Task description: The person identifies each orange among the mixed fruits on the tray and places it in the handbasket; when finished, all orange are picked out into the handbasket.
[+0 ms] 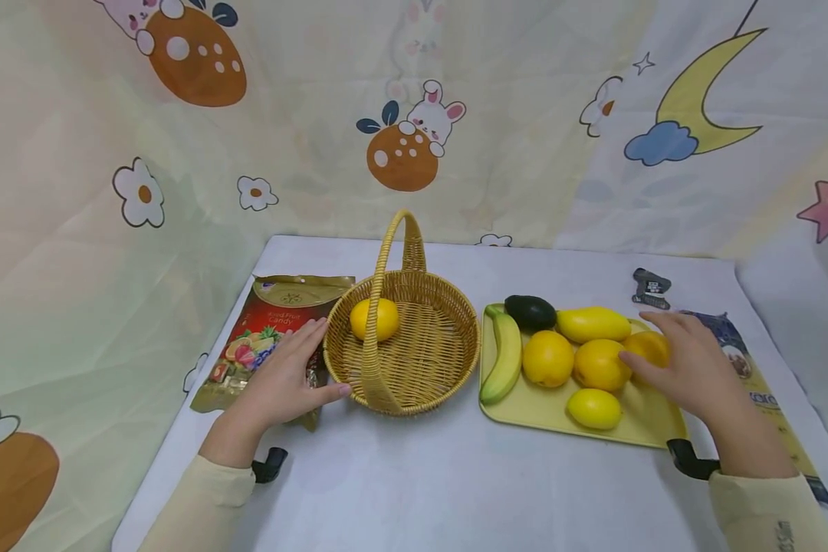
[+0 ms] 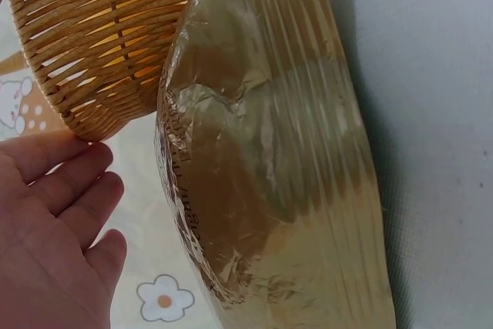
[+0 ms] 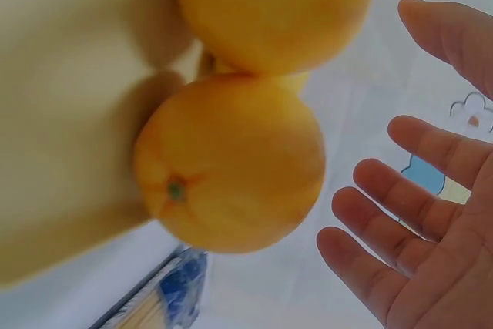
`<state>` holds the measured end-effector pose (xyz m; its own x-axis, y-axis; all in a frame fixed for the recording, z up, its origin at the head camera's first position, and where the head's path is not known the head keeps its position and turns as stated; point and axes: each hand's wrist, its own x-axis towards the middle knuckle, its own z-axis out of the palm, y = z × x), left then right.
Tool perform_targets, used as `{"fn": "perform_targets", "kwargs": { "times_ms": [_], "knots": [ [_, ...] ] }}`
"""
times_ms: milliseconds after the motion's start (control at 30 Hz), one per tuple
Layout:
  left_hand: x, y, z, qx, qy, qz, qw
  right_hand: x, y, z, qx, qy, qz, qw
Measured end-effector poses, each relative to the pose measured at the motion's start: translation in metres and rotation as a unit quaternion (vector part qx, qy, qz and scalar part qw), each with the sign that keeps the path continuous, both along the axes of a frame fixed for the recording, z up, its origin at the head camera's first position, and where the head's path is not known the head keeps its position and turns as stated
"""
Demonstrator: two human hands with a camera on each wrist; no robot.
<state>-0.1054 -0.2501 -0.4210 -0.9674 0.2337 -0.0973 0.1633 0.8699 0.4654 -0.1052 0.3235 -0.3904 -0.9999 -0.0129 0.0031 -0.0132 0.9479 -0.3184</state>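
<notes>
My left hand (image 1: 286,376) touches the left rim of a round wicker basket (image 1: 424,376) with its fingers extended. In the left wrist view, the fingertips (image 2: 96,156) meet the basket's woven edge. A yellow-orange fruit (image 1: 385,319) lies inside, partly behind the tall handle. Over the right end of a yellow tray (image 1: 524,418), my right hand (image 1: 690,368) is spread and holds nothing. Nearest to it is an orange (image 3: 231,167), apart from the fingers in the right wrist view. The tray also bears other oranges (image 1: 548,359), a lemon (image 1: 595,409), a banana (image 1: 504,356), an avocado (image 1: 530,313) and a long yellow fruit (image 1: 593,324).
A red and gold fruit candy bag (image 1: 276,314) lies left of the basket, partly under my left hand. Right of the tray is a blue and yellow packet (image 1: 766,391), partly behind my right arm. A small black item (image 1: 651,288) lies toward the back right.
</notes>
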Motion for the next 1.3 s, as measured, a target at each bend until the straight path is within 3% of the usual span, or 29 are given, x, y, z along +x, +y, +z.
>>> {"fn": "perform_targets", "kwargs": {
  "times_ms": [500, 1300],
  "knots": [
    [0.001, -0.002, -0.002, -0.002, 0.001, 0.0, 1.0, 0.012, 0.018, -0.015, -0.016, -0.027, -0.048, 0.9983],
    [0.0, -0.002, -0.005, -0.002, 0.004, 0.001, 1.0, 0.015, 0.034, -0.043, -0.017, -0.029, -0.064, 0.9974]
  ]
}}
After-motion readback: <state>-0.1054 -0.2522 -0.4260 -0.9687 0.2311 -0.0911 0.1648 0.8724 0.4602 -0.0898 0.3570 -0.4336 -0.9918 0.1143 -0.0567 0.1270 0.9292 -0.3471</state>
